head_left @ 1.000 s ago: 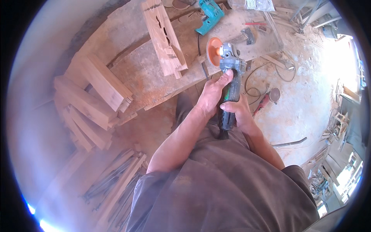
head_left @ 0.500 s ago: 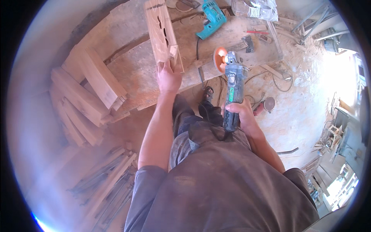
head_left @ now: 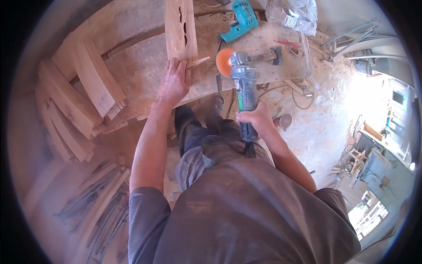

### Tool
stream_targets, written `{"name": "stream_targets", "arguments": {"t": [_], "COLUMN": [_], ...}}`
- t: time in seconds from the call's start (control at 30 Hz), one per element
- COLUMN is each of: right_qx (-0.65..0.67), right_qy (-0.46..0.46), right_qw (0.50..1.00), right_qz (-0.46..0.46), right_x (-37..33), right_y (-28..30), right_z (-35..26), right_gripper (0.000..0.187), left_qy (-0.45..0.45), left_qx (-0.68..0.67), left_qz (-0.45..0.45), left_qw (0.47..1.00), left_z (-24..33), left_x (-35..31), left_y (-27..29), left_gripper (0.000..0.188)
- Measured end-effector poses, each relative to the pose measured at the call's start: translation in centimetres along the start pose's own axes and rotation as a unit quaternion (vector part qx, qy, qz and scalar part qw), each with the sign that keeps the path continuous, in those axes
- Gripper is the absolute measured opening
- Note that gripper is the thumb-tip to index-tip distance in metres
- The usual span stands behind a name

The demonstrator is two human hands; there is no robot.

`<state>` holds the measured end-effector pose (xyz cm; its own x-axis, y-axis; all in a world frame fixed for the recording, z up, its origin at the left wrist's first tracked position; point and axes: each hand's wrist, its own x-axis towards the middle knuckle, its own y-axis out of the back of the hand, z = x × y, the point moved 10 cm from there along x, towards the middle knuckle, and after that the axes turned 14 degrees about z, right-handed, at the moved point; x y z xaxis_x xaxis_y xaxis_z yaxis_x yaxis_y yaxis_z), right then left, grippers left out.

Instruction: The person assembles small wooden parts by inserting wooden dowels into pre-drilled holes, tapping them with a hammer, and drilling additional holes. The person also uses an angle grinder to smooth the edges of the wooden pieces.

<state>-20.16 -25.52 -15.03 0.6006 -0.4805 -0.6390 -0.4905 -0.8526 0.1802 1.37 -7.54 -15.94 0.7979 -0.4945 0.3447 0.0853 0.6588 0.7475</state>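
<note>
Workbench point(head_left: 136, 66): dusty, gouged wood, the largest thing we see in front of the person. Wooden beams point(head_left: 94, 75) lie stacked at its left end. Slotted board point(head_left: 173, 35): pale, with a line of dark, ragged openings, lying on the bench and pointing away from the body. At its near end we find the left hand point(head_left: 172, 83), fingers laid over the wood; whether they close round it, we cannot tell. Angle grinder point(head_left: 244, 90): we note the right hand point(head_left: 257, 119) wrapped firmly about its body, orange disc point(head_left: 223, 62) uppermost, right of the board and apart from it. Beyond: clear plastic bag point(head_left: 292, 15), teal drill point(head_left: 241, 22), hammer point(head_left: 276, 56), thin red stick point(head_left: 288, 43).
</note>
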Motion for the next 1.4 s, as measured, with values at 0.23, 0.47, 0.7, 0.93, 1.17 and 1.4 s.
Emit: {"name": "stream_targets", "arguments": {"t": [0.23,0.47,0.7,0.93,1.17,1.4], "right_qx": [-0.096,-0.156,-0.207,-0.250,-0.211,-0.225], "right_qy": [0.034,0.060,0.053,0.048,0.053,-0.005], "right_qw": [0.995,0.986,0.976,0.966,0.975,0.973], "right_qz": [-0.005,0.014,0.038,0.047,0.039,0.050], "right_x": [0.4,-0.2,0.1,0.2,0.1,1.4], "right_y": [-2.2,-3.5,-3.4,-3.9,-4.4,-2.0], "right_z": [-1.6,-3.4,-2.7,-2.6,-3.6,-0.8], "right_gripper": [0.030,0.034,0.046,0.050,0.046,0.038], "left_qy": [-0.052,-0.073,-0.077,-0.078,-0.082,-0.091], "left_qx": [0.028,0.026,0.020,0.015,0.021,0.019], "left_qz": [-0.001,0.022,0.025,0.033,0.026,0.026], "left_qw": [0.998,0.997,0.997,0.996,0.996,0.995], "left_z": [-0.2,-0.3,-0.3,-0.1,-0.6,-0.6], "left_x": [-0.2,-0.1,0.0,0.1,-0.1,-0.2], "left_y": [-0.2,-0.2,-0.4,0.0,-0.4,-0.5], "left_gripper": [0.031,0.032,0.031,0.029,0.029,0.028]}}
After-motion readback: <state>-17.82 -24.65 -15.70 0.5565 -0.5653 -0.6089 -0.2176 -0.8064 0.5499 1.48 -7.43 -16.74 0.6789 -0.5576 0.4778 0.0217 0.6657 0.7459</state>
